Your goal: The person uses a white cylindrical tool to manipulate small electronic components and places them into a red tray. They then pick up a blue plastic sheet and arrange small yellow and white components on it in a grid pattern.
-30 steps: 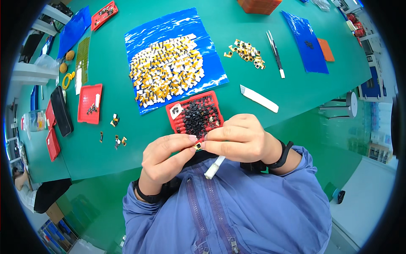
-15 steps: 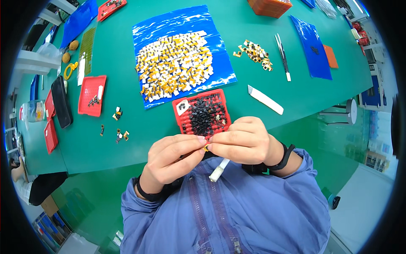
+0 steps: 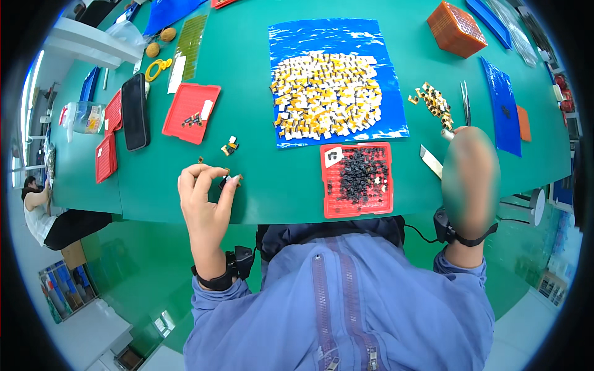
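The left hand [image 3: 204, 198] is pinching a small dark-and-white part [image 3: 230, 181] in a nearly closed grip of thumb and fingertips, low over the near edge of the green worktop [image 3: 260, 117], probably to set it beside the few loose parts [image 3: 229, 147] lying just beyond the grip. The right hand [image 3: 470, 179] is blurring in motion; I cannot tell its grip. A red tray of black pieces [image 3: 357, 179] is sitting between both hands, within easy reach.
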### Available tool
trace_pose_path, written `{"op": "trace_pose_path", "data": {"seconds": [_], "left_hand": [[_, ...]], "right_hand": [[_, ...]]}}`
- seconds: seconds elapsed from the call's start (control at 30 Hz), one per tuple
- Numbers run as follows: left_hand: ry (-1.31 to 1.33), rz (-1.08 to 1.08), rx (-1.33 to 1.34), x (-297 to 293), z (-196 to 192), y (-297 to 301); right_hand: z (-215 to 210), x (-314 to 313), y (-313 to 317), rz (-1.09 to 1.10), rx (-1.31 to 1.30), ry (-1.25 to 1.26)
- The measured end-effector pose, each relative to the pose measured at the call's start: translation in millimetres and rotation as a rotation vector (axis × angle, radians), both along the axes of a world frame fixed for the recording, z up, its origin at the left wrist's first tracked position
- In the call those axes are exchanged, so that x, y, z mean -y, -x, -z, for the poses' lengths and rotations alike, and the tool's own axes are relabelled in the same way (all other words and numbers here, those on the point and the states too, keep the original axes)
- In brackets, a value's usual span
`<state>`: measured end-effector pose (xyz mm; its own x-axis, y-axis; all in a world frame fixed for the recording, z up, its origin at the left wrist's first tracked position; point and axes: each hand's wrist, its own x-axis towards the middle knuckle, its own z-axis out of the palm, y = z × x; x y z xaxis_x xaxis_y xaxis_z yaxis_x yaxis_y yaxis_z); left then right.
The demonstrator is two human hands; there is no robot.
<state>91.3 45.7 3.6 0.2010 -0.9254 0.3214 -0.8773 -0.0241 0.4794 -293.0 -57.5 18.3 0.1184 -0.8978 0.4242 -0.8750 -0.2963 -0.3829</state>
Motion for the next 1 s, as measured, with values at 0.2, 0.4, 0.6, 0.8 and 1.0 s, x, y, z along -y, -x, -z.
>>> {"op": "trace_pose_path", "data": {"seconds": [0.2, 0.4, 0.6, 0.8, 1.0], "left_hand": [[-0.110, 0.084, -0.026, -5.8, -1.9, -1.4], [-0.061, 0.146, -0.122, -0.9, -0.9, 3.0], [-0.157, 0.304, -1.142, -9.0, -6.3, 28.4], [-0.144, 0.610, -1.296, 5.4, 1.2, 61.4], [-0.244, 0.555, -1.757, 15.7, 9.7, 86.4]], "right_hand": [[6.9, 5.0, 6.9, 0.139, -0.033, -0.161], [-9.6, -6.8, -9.2, 0.106, 0.150, -0.230], [-33.3, -38.0, -42.5, -0.400, 0.321, -0.382], [-31.2, -43.0, -76.3, -0.721, 0.613, -0.655], [-18.3, -37.6, -88.1, -0.702, 0.588, -0.725]]}}
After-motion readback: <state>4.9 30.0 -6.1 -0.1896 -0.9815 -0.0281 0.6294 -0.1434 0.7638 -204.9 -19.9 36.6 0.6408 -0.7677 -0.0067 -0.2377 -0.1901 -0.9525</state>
